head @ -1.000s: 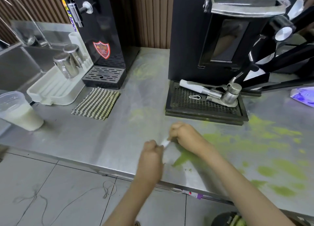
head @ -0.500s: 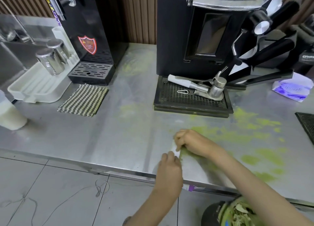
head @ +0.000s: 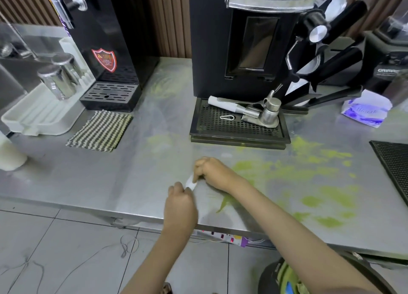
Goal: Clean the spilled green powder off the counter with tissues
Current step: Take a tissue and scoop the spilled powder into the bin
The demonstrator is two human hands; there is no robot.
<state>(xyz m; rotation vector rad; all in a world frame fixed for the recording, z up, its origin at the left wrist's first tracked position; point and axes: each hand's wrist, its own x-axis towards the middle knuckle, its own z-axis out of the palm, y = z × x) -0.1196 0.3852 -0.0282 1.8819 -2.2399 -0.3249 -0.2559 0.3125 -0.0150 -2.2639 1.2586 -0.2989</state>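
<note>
The long stainless-steel bench [head: 88, 183] shows a job I would judge well short of half done. Its left and middle stretch carries only faint yellow-green smears. The right stretch is thick with spilled green powder [head: 287, 172], in streaks and patches running from the front of the black perforated drip tray [head: 238, 128] toward the bench's front edge and the black rubber mat [head: 393, 167]. One smeared green streak lies just right of the hands, near that edge.

Below the bench at the lower right, a dark round bin [head: 271, 278] holds green-stained scraps that are too blurred to identify. A blue-and-white tissue packet [head: 364, 112] sits at the back right, well apart from the hands.

The right hand [head: 209, 172] pinches the upper end of a small white crumpled tissue [head: 191, 182]. The left hand [head: 180, 202], fingers curled, grips its lower end. Both work at the left border of the spill. I cannot tell whether the tissue touches the metal. Most of the powder is left to wipe, and it will likely need several tissues.
</note>
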